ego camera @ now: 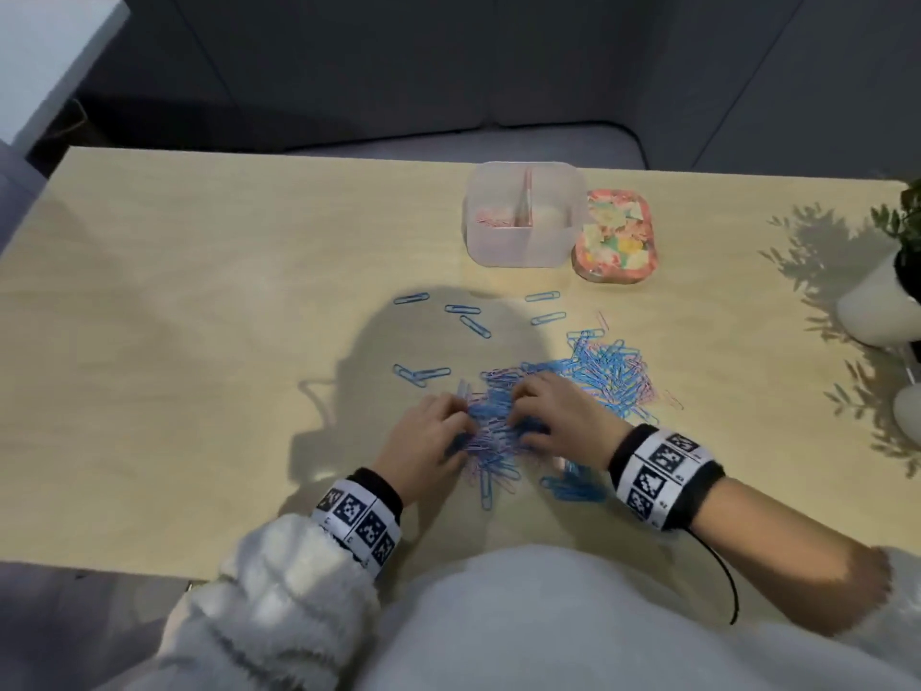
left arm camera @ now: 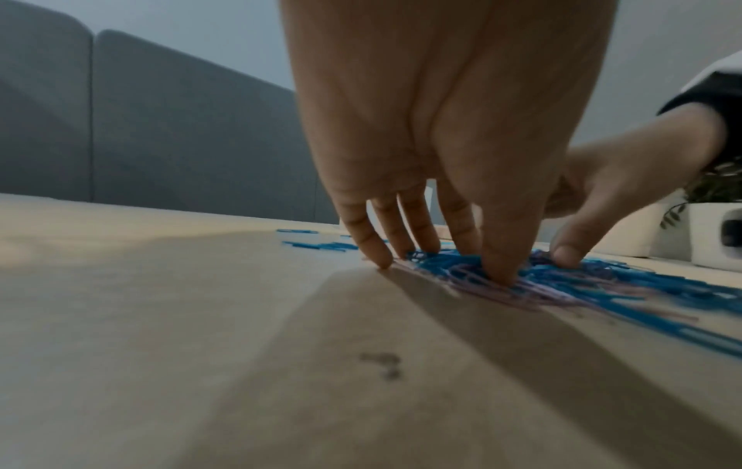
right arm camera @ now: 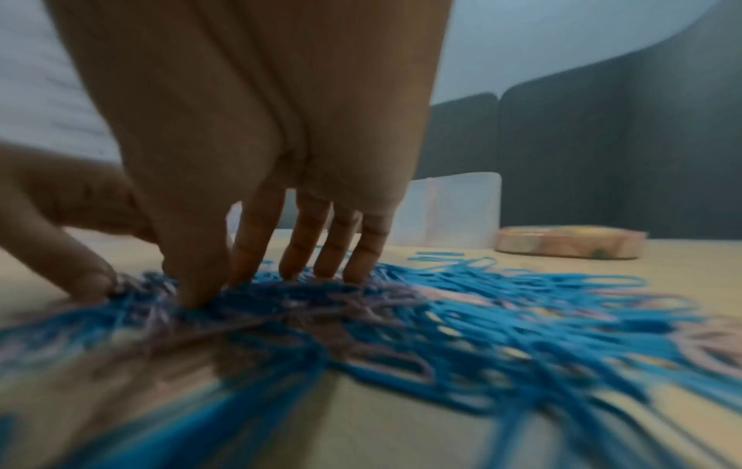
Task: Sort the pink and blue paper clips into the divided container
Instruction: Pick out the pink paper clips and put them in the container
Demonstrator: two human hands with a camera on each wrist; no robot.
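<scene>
A heap of blue and pink paper clips (ego camera: 603, 371) lies on the wooden table in front of me. My left hand (ego camera: 438, 431) and right hand (ego camera: 548, 406) sit side by side on its near left part, fingers spread and fairly straight, tips pressing into the clips. In the left wrist view the left hand's fingertips (left arm camera: 498, 273) touch the pile (left arm camera: 582, 285). The right wrist view is blurred, with the right hand's fingertips (right arm camera: 201, 292) on the pile (right arm camera: 461, 304). The clear divided container (ego camera: 523, 251) stands behind the pile, with a few pink clips in its left compartment.
A floral tin (ego camera: 615, 236) stands right of the container. Loose blue clips (ego camera: 463, 311) lie scattered between the pile and the container. White plant pots (ego camera: 877, 306) stand at the table's right edge. A grey sofa runs behind the table.
</scene>
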